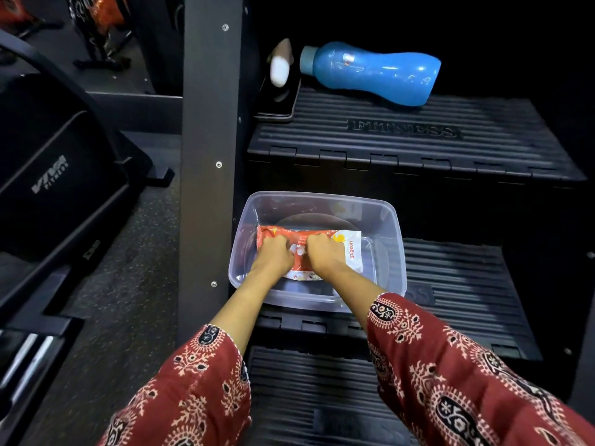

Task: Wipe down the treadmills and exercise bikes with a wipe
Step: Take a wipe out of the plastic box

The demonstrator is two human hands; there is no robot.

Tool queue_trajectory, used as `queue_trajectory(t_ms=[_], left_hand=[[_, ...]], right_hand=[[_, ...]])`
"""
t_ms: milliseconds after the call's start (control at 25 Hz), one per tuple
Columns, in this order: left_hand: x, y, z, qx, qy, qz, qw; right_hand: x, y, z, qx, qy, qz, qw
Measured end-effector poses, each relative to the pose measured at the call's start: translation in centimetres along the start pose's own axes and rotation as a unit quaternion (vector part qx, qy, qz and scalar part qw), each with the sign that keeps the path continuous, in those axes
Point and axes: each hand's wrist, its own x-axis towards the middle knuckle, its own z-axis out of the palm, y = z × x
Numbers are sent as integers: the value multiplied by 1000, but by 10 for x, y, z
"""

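Observation:
A red and white pack of wipes point(349, 249) lies inside a clear plastic tub point(391, 226) on a black ribbed step. Both my hands are down in the tub on the pack. My left hand point(273, 254) grips its red left part with curled fingers. My right hand point(323, 252) pinches the pack near its middle. The fingertips are hidden against the pack, so what they hold there is unclear. Part of a treadmill point(51, 175) shows at the left.
A blue bottle point(370, 72) lies on its side on the upper black step point(418, 133). A dark phone-like slab with a white oval object point(280, 82) leans beside it. A grey metal post point(209, 156) stands left of the tub. Speckled floor lies at the left.

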Motion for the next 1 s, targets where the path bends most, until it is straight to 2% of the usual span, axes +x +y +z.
queue_trajectory(t_ms=[120,320,520,600,720,840,1000], left_hand=[[0,-2,0,-1,0,9,1000],[2,-4,2,11,-7,33,999],[4,-5,2,13,-17,19,1000],[4,-4,1,7,-21,11,1000],[1,0,-1,13,-14,12,1000],[0,3,-3,25,-11,11,1000],[1,1,-1,22,-14,11,1000]], right_hand=[[2,0,0,4,7,5,1000],[8,-3,4,-26,4,-42,999],[10,3,8,-15,-19,-69,997],[10,7,9,29,-18,-63,997],[14,14,7,155,9,-39,987],[15,22,7,310,57,-33,948],[6,24,4,517,67,26,853]])
